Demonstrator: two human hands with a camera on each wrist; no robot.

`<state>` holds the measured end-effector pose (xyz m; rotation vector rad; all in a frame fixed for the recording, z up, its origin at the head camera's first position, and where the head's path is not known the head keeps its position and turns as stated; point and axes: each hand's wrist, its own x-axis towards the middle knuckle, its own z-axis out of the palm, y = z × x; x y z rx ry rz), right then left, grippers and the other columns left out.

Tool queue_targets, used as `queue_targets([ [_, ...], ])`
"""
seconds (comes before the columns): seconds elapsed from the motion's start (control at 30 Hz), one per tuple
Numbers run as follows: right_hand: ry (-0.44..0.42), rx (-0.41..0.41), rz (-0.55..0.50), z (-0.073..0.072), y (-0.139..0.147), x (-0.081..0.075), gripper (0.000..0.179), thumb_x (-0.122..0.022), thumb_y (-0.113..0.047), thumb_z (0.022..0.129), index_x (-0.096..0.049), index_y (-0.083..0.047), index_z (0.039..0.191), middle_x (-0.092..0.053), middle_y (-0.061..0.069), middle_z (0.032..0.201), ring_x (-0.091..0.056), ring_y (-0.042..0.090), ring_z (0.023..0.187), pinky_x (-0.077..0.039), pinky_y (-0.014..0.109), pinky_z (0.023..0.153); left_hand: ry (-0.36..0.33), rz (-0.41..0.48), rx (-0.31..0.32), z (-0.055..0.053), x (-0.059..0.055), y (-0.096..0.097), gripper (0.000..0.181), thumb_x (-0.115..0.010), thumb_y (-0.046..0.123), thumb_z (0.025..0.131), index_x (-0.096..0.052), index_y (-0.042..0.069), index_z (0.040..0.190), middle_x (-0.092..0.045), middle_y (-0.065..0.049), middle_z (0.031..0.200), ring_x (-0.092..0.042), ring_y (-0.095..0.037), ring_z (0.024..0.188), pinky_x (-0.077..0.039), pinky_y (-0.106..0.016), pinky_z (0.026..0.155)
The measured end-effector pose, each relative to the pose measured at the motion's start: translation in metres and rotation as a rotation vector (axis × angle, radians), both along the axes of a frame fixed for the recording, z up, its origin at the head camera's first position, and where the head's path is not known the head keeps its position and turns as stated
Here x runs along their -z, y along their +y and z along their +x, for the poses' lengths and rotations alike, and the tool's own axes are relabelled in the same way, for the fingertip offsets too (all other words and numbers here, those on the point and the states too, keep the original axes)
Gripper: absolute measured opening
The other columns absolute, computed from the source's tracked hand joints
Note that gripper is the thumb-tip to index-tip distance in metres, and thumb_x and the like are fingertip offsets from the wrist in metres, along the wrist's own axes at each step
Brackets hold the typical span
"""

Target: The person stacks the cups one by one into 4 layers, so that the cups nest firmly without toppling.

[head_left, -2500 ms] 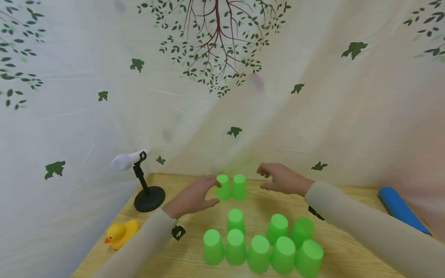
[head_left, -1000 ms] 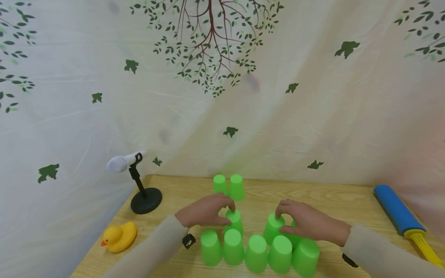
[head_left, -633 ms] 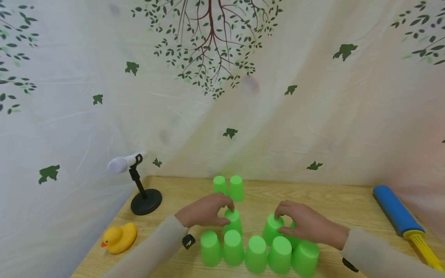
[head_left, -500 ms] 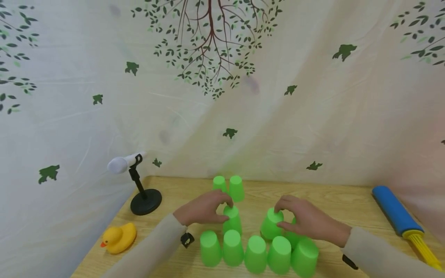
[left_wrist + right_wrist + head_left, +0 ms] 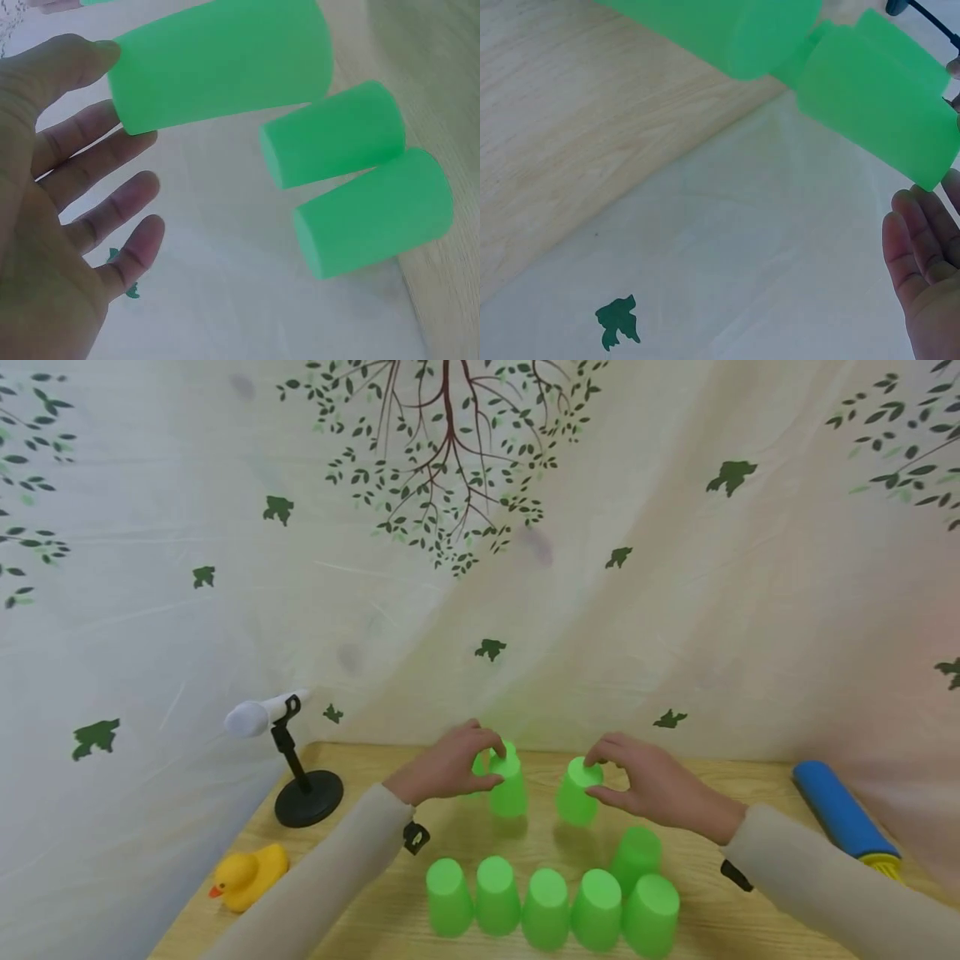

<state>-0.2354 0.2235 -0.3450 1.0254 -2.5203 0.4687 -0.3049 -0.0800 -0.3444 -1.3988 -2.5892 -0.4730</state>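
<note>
Between thumb and fingertips, my left hand (image 5: 450, 766) pinches an upside-down green cup (image 5: 508, 792) by its narrow top end. My right hand (image 5: 660, 783) pinches a second green cup (image 5: 576, 797) the same way, to the right. Both cups hang above the table, with shadows beneath them. Two more green cups stand at the back, largely hidden in the head view by my left hand and its cup. The left wrist view shows this back pair, one cup (image 5: 337, 135) beside the other (image 5: 375, 214).
A front row of several upside-down green cups (image 5: 546, 910) stands nearest me, with another cup (image 5: 637, 858) behind its right end. At left are a yellow rubber duck (image 5: 251, 877) and a microphone (image 5: 258, 714) on a black stand (image 5: 309, 797). A blue tube (image 5: 840, 806) with a yellow handle lies at right.
My hands came from the back to two cups behind the front row, gripped them and lifted them. Both cups have since moved away from me, toward the back pair.
</note>
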Motion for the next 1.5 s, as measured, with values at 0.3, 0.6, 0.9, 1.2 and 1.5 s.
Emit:
queue_targets([
  [0.3, -0.067, 0.043, -0.014, -0.016, -0.003, 0.001, 0.028, -0.078, -0.022, 0.080, -0.062, -0.015, 0.102, -0.056, -0.007, 0.097, -0.055, 0.010, 0.086, -0.050, 0.031, 0.071, -0.030, -0.008, -0.048, -0.022, 0.006, 0.013, 0.026, -0.071, 0.028, 0.085, -0.064, 0.013, 0.105, -0.061, 0.005, 0.102, -0.047, -0.015, 0.089, -0.043, -0.028, 0.078],
  [0.6, -0.208, 0.085, -0.081, -0.039, -0.001, 0.011, 0.026, -0.075, -0.020, 0.082, -0.062, -0.011, 0.102, -0.059, -0.002, 0.098, -0.059, 0.015, 0.085, -0.050, 0.029, 0.066, -0.142, -0.052, -0.069, -0.046, 0.010, 0.036, 0.025, -0.068, 0.029, 0.088, -0.064, 0.014, 0.108, -0.059, 0.005, 0.104, -0.050, -0.023, 0.097, -0.042, -0.028, 0.082],
  [0.9, -0.290, 0.137, -0.130, -0.065, 0.008, 0.024, 0.026, -0.074, -0.020, 0.083, -0.063, -0.007, 0.103, -0.061, 0.004, 0.100, -0.060, 0.025, 0.087, -0.050, 0.036, 0.072, -0.132, -0.097, -0.069, -0.063, 0.017, 0.056, 0.025, -0.068, 0.028, 0.089, -0.065, 0.014, 0.109, -0.061, 0.005, 0.108, -0.049, -0.017, 0.096, -0.041, -0.027, 0.083],
  [1.2, -0.404, 0.202, -0.143, -0.083, 0.010, 0.035, 0.028, -0.074, -0.020, 0.083, -0.063, -0.005, 0.104, -0.062, 0.006, 0.101, -0.059, 0.023, 0.089, -0.050, 0.037, 0.074, -0.165, -0.152, -0.075, -0.073, 0.027, 0.069, 0.023, -0.068, 0.024, 0.088, -0.065, 0.013, 0.108, -0.063, 0.002, 0.111, -0.052, -0.023, 0.105, -0.041, -0.027, 0.087],
  [1.5, -0.437, 0.206, -0.120, -0.089, 0.003, 0.041, 0.026, -0.074, -0.016, 0.083, -0.063, -0.001, 0.101, -0.063, 0.009, 0.099, -0.060, 0.024, 0.087, -0.050, 0.037, 0.073, -0.202, -0.216, -0.123, -0.072, 0.030, 0.072, 0.022, -0.067, 0.024, 0.090, -0.064, 0.015, 0.110, -0.060, 0.003, 0.109, -0.052, -0.017, 0.098, -0.043, -0.028, 0.082],
])
